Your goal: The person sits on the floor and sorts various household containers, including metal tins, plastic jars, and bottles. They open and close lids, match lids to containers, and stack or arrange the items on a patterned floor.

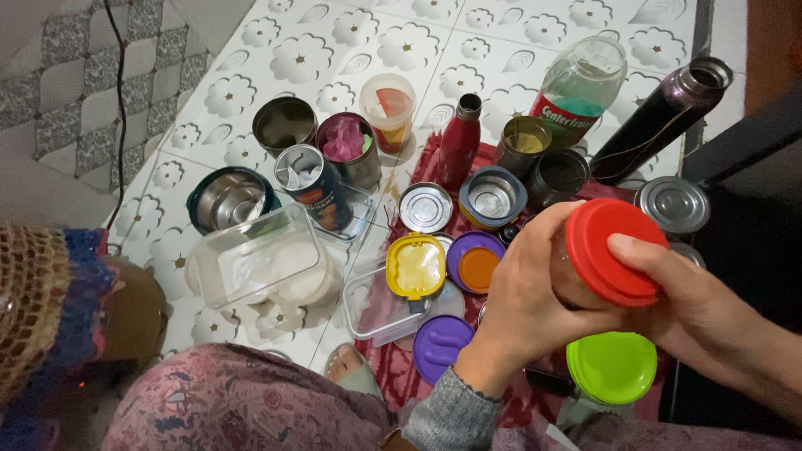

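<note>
The left hand is wrapped around the body of a small clear jar, held up off the floor at about four o'clock in the view, and the right hand is clamped over its red lid, thumb across the top edge and fingers curled behind. Judging by that grip, the step in hand is turning the lid on the jar; whether it is being tightened or loosened cannot be told. The next move seems to call for a firm counter-hold from the left hand while the right twists, keeping the lid square to the mouth so the thread does not catch crooked. Just below the jar, at five o'clock, lies a green lid; at six o'clock is a purple lid, with a yellow lid and a purple lid with an orange centre near the middle. Further off on the tiled floor stand a red bottle at twelve o'clock, a dark flask at two o'clock, a clear plastic box at nine o'clock and a steel bowl at ten o'clock.
</note>
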